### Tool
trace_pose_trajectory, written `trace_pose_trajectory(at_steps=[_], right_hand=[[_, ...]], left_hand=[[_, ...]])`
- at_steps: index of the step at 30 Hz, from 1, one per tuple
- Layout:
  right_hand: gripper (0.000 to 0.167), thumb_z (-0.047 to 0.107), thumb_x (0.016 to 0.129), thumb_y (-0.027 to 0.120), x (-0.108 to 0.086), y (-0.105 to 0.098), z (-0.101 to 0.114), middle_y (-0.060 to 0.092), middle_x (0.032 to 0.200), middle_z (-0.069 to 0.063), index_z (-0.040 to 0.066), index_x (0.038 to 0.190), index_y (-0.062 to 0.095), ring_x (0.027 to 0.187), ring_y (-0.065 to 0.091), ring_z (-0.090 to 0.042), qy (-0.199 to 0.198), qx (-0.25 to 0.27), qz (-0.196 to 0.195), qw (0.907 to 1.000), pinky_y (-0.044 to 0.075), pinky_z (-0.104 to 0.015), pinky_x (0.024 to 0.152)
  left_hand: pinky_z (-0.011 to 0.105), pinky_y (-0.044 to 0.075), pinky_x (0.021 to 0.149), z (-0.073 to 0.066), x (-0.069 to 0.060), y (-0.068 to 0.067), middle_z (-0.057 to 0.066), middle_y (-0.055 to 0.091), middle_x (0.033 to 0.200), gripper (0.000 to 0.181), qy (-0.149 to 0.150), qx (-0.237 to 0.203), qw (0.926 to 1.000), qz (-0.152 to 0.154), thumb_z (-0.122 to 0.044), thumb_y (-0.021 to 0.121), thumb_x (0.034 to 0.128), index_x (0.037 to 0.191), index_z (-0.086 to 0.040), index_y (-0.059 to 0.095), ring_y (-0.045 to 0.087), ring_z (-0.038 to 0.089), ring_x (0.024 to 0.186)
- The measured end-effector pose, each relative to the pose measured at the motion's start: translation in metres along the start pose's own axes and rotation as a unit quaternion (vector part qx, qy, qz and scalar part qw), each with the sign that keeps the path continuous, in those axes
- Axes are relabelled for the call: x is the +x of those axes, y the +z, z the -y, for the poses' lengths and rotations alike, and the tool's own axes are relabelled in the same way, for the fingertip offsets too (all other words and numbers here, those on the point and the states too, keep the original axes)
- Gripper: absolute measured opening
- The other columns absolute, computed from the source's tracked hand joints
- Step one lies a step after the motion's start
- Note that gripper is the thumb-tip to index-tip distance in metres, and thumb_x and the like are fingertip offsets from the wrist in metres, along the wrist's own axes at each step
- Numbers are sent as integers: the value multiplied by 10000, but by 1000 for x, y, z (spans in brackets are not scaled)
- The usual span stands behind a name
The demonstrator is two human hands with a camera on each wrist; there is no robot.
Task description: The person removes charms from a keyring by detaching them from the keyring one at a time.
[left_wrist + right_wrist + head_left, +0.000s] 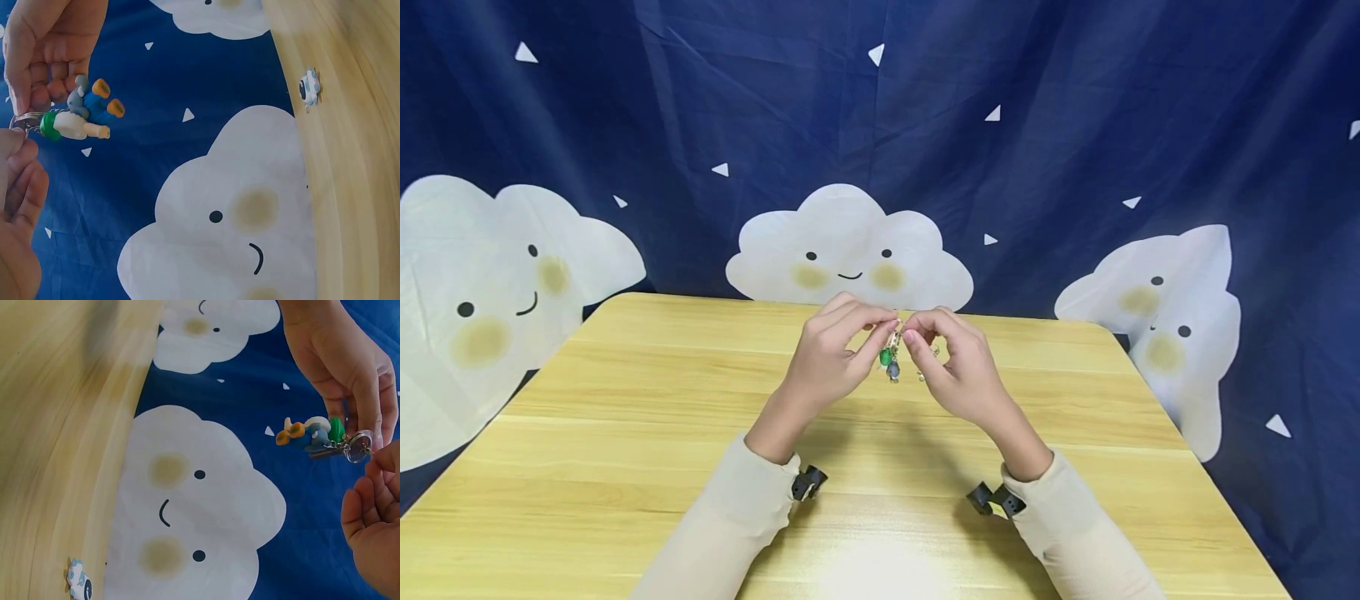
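Both hands meet over the far middle of the table, at a metal key ring [359, 447]. My left hand [833, 354] pinches it between thumb and forefinger from the left. From the right, my right hand [958, 358] pinches at the ring's edge with thumb and forefinger. Small figurine charms dangle from the ring by short chains. One has a green top [886, 357] and a white body [70, 125]; another is a blue figure [95, 107] with orange feet. The fingertips partly hide the ring. A small white and light-blue figure [310, 86] lies on the table.
The light wooden table [647, 417] has rounded far corners. Behind it hangs a dark blue curtain [820, 108] printed with smiling white clouds. Each sleeved wrist wears a small black camera [808, 483]. Shadows of the arms fall on the table.
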State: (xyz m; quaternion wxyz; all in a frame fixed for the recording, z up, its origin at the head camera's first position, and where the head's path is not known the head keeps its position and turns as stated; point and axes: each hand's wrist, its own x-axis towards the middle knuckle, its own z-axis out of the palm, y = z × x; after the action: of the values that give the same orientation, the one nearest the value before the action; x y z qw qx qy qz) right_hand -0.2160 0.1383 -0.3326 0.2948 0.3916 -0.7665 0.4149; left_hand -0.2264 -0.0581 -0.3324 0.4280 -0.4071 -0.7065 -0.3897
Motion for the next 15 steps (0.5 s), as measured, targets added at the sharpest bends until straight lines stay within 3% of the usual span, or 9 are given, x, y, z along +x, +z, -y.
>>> trace_pose_trajectory(at_steps=[6,15], right_hand=[[59,50,962,663,0,3,-1,625,840,-10,35,1017,679,775,573,-144,49,79,-64,9999,451,-259,664],[230,122,882,764,-2,4,-5,640,894,-55,13,1059,665,841,600,-215,28,-88,278,9996,505,-325,749]], left_hand=[[279,551,700,1,0,-2,100,761,908,77,87,60,9999,-32,17,740,899,970,1,763,649,218,818],[317,554,658,1,2,-4,94,760,900,63,39,77,9999,-112,8,740,910,971,4,753,632,206,798]])
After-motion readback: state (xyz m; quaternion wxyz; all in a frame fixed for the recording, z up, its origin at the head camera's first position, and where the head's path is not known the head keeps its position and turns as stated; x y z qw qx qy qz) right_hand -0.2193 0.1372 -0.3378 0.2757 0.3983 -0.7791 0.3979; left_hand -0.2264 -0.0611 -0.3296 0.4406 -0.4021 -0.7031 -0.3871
